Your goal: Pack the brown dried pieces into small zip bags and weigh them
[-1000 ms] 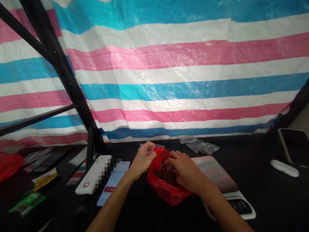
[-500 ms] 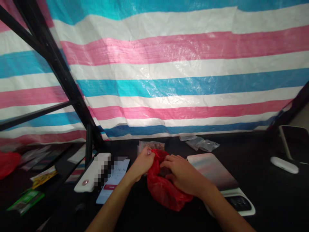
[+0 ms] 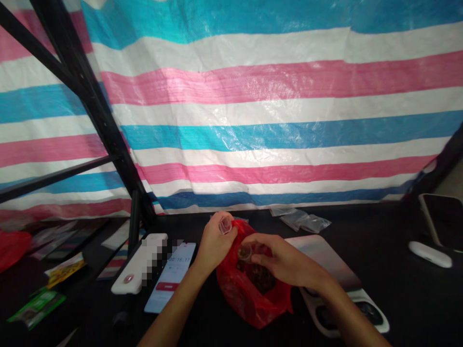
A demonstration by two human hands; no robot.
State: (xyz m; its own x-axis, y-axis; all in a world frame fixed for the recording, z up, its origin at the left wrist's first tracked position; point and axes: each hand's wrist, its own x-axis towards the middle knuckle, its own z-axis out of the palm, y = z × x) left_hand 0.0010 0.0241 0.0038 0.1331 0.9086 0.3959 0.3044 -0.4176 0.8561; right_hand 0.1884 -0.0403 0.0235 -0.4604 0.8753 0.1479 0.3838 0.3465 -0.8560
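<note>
A red plastic bag [image 3: 249,306] sits on the black table between my hands, its mouth spread wide. Dark brown loose contents [image 3: 262,277] show inside. My left hand [image 3: 216,243] is closed at the far left of the bag's mouth, gripping its edge. A small clear plastic piece with an angular rim [image 3: 225,224] pokes out of the same fist. My right hand [image 3: 280,258] reaches over the opening, thumb and fingers pinching a small clear round cup [image 3: 245,252] with some brown stuff at it. The cup's exact form is hard to make out.
A digital scale [image 3: 365,308] with a shiny plate lies right of the bag. Clear plastic bags [image 3: 304,220] rest behind. To the left are a phone showing a timer [image 3: 171,274], a white device [image 3: 139,265] and snack packets [image 3: 38,308]. A white case [image 3: 430,254] lies far right.
My right hand has come up from inside the bag, and a clear round cup now shows in its fingers. The bag's mouth is wider. The view has tilted slightly.
</note>
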